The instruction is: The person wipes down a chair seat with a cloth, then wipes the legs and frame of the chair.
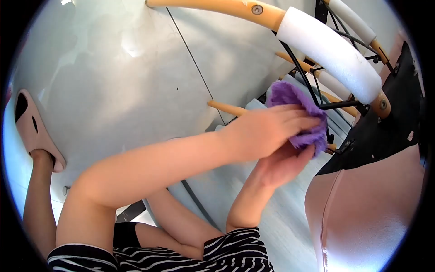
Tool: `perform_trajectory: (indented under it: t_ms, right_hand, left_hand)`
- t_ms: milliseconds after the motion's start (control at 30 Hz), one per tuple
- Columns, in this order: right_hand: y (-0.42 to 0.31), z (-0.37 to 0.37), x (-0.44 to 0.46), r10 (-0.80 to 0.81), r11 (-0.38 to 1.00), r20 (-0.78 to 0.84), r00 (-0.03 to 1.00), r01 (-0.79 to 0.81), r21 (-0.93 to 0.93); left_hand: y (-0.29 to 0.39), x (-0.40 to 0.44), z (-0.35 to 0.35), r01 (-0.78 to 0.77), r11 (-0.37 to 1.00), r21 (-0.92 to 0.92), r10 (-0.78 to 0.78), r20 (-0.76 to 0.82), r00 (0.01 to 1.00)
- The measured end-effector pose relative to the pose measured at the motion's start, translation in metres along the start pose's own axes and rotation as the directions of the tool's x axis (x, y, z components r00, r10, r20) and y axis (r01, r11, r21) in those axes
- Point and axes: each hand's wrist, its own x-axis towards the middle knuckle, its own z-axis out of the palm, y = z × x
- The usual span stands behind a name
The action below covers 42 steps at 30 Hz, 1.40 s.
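Observation:
A fluffy purple cloth is bunched up between my two hands, beside the black metal struts of an upturned chair. From above, my left hand lies over the cloth with its fingers closed on it. My right hand is just below, palm turned up, its fingers curled against the cloth's lower edge. Right above the cloth is a curved wooden chair leg with a white foam sleeve. The chair's pink padded part and black underside are at the right.
More wooden legs, one with a white sleeve, stand behind at upper right. Another wooden leg points left near my left wrist. A light blue-grey surface lies under my arms. A pink slipper is on the pale floor.

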Motion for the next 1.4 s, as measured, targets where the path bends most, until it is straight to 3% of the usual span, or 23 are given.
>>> perform_trajectory:
  t_ms: [67,167,300,333,400,433,500,567,633,667,767,867,933,1033,1167,1367,1400]
  right_hand:
    - [0.008,-0.013,0.003,0.047,0.999,-0.082,0.996,-0.048,-0.016]
    - [0.016,-0.036,0.003,-0.006,0.969,-0.018,1.000,0.001,-0.248]
    - [0.025,-0.041,-0.022,-0.011,0.938,-0.071,0.997,-0.014,-0.347]
    - [0.026,-0.039,-0.028,0.074,0.959,-0.130,0.989,-0.106,-0.264]
    - [0.023,-0.047,-0.033,0.097,0.977,-0.157,0.983,-0.124,-0.171]
    - [0.021,-0.052,-0.035,0.111,0.983,-0.173,0.979,-0.134,-0.124]
    - [0.009,-0.047,-0.038,-0.054,0.989,-0.132,0.990,0.034,-0.146]
    - [-0.006,-0.040,-0.037,-0.215,0.966,-0.080,0.973,0.200,-0.163]
    - [-0.019,-0.029,-0.035,-0.241,0.960,-0.118,0.963,0.219,-0.172]
    - [-0.025,-0.021,-0.036,-0.144,0.985,-0.102,0.984,0.133,-0.108]
    - [-0.027,-0.021,-0.028,0.045,0.998,-0.148,0.988,-0.037,0.054]
    - [-0.017,-0.031,-0.016,-0.073,0.993,-0.105,0.992,0.062,-0.097]
    - [-0.009,-0.036,-0.015,-0.045,0.993,-0.102,0.994,0.033,-0.109]
    - [-0.002,-0.040,-0.014,-0.006,0.994,-0.141,0.990,-0.010,-0.107]
    - [0.002,-0.043,-0.021,0.034,0.985,-0.171,0.985,-0.062,-0.159]
    - [0.013,-0.046,-0.023,0.141,0.973,-0.181,0.973,-0.171,-0.158]
    - [0.015,-0.045,-0.021,0.148,0.971,-0.185,0.972,-0.178,-0.162]
  left_hand:
    - [-0.010,-0.012,0.006,0.018,0.990,-0.141,-0.020,-0.017,1.000]
    - [-0.016,-0.029,0.006,0.215,0.958,-0.189,-0.200,0.095,0.975]
    - [-0.028,-0.044,0.006,0.478,0.797,-0.369,-0.459,0.143,0.877]
    - [-0.032,-0.048,0.004,0.554,0.658,-0.510,-0.561,0.159,0.813]
    - [-0.033,-0.055,-0.003,0.617,0.300,-0.727,-0.725,0.247,0.643]
    - [-0.031,-0.055,-0.003,0.586,0.287,-0.758,-0.716,0.236,0.657]
    - [-0.011,-0.036,-0.004,0.521,0.248,-0.817,-0.702,0.219,0.677]
    - [0.002,-0.011,0.012,0.365,0.482,-0.796,-0.570,0.031,0.821]
    - [0.021,0.014,0.023,0.373,0.685,-0.626,-0.527,-0.071,0.847]
    - [0.029,0.026,0.028,0.446,0.703,-0.554,-0.606,-0.139,0.783]
    - [0.015,0.032,0.055,0.420,0.867,-0.267,-0.492,-0.328,0.807]
    - [0.001,0.028,0.039,0.421,0.892,-0.166,-0.442,-0.125,0.888]
    - [-0.009,0.021,0.032,0.430,0.892,-0.137,-0.433,0.006,0.901]
    - [-0.040,0.003,0.035,0.377,0.904,-0.202,-0.369,0.080,0.926]
    - [-0.046,-0.007,0.032,0.467,0.849,-0.249,-0.430,0.189,0.883]
    - [-0.071,-0.033,0.038,0.376,0.886,-0.273,-0.390,0.004,0.921]
    - [-0.068,-0.029,0.032,0.419,0.866,-0.271,-0.426,0.037,0.904]
